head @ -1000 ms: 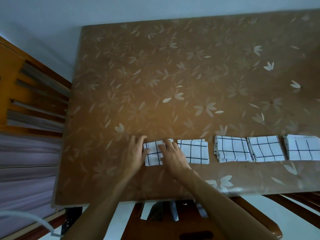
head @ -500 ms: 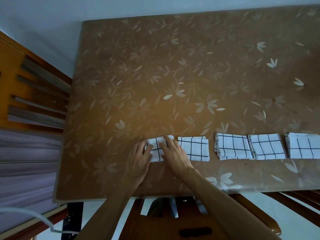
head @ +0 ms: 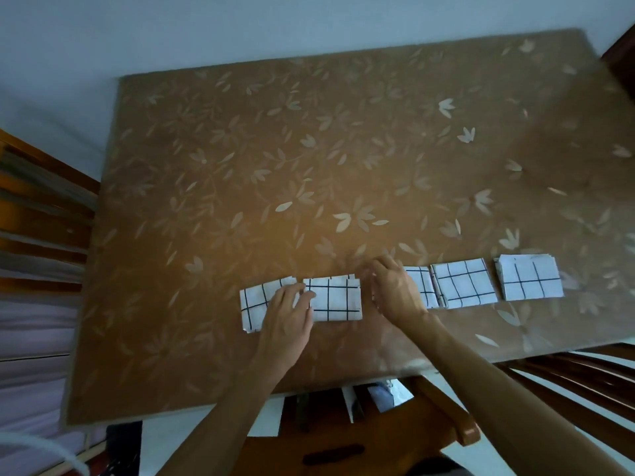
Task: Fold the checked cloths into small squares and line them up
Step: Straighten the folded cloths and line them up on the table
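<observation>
Several folded white cloths with dark checks lie in a row near the table's front edge. My left hand (head: 288, 316) rests flat on the right part of the leftmost cloth (head: 252, 305), its fingertips reaching the second cloth (head: 335, 298). My right hand (head: 395, 290) covers the left half of the third cloth (head: 422, 286), with bent fingers at that cloth's far left corner and the thumb at its left edge. The fourth cloth (head: 464, 285) touches the third. The fifth cloth (head: 531, 278) lies apart at the right.
The brown table (head: 309, 149) with a leaf pattern stretches bare behind the row. A wooden chair (head: 378, 438) stands under the front edge, another chair (head: 584, 376) at the right, and slatted wooden furniture (head: 37, 214) at the left.
My right hand left the leftmost cloth and moved right onto the third cloth. My left hand slid right, onto the leftmost cloth. The view shifted, so the table's right side shows.
</observation>
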Demonstrator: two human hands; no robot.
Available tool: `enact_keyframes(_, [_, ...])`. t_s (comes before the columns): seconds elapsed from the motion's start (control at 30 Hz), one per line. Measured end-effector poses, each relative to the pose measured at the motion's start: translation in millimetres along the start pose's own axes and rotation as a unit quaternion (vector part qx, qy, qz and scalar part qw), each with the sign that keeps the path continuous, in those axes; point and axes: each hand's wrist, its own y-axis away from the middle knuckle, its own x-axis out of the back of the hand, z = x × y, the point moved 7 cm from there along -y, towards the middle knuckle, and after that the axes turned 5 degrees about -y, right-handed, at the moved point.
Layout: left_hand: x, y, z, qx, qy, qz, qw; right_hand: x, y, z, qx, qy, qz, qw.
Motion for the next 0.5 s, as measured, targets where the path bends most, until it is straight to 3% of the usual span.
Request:
enact_keyframes(0.23, [-18.9,-17.3,85.5,-0.021,0.058,-0.065,0.996,9.6,-12.9,73.5,-0.089,0.073,-0.135,0.984])
enact_keyframes(0.37, [-26.8,-19.4,112.3,-0.004,0.098,-0.092,0.991,9.6,-10.5,86.8,-0.112,0.061,-0.133,0.983])
enact_keyframes(0.5, [-29.6,-23.2,120.0,0.034,0.112,-0.095,0.989,23.1,2.0,109.2,-0.222,-0.078,-0.081,0.969])
